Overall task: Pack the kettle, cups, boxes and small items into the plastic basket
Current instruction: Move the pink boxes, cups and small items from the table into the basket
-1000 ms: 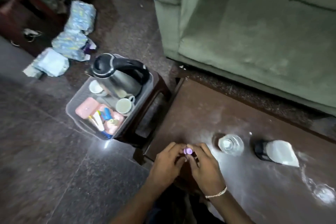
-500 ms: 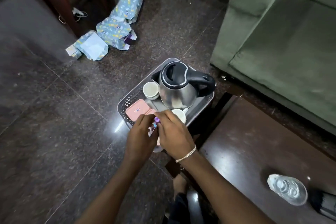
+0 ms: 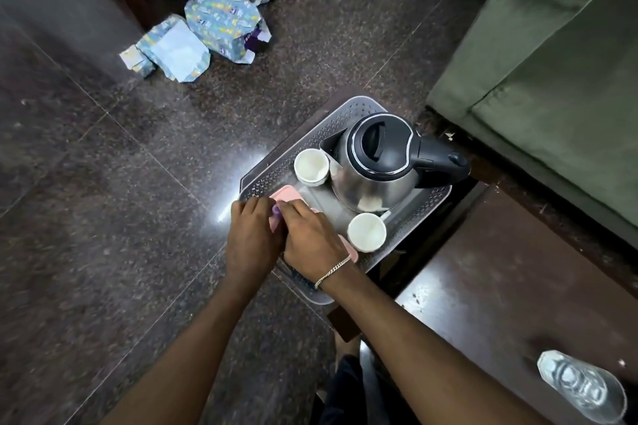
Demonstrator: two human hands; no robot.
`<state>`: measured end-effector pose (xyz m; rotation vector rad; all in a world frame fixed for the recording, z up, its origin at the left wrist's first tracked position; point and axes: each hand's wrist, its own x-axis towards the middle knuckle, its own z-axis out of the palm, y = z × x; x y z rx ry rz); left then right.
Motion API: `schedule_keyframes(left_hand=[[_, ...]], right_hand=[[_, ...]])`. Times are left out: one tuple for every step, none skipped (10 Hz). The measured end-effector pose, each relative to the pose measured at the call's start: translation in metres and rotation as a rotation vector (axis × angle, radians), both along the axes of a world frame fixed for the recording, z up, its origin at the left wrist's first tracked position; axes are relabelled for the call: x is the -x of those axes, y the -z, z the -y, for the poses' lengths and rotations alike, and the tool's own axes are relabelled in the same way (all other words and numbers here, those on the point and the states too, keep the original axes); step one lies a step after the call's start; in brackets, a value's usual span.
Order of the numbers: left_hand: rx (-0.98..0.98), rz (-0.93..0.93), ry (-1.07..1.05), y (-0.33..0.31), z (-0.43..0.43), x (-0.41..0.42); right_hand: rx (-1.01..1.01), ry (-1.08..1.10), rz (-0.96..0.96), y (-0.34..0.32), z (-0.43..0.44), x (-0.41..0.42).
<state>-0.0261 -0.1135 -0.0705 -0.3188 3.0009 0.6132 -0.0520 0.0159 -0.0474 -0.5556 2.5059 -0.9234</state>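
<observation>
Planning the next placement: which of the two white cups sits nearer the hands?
The cup at the basket's near edge, beside the right hand; the other cup stands by the kettle's spout.

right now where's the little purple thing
In the head view the purple item is pinched between the left hand and right hand, over the basket's near-left corner, just above the pink box.

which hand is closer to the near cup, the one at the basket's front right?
Right. The right hand sits just left of that cup, almost touching it. The left hand is farther left, beyond the right hand, over the basket edge.
</observation>
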Motion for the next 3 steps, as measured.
schedule_keyframes(left_hand=[[-0.007,0.010,-0.029,0.005,0.001,0.001],[-0.017,-0.015,-0.028,0.009,0.001,0.003],[-0.087,-0.012,-0.052,0.006,0.002,0.003]], right_hand=[[-0.001,-0.014,0.038,0.001,-0.001,0.000],[0.023,-0.025,0.019,0.003,-0.005,0.001],[0.004,-0.007,-0.009,-0.002,-0.015,-0.002]])
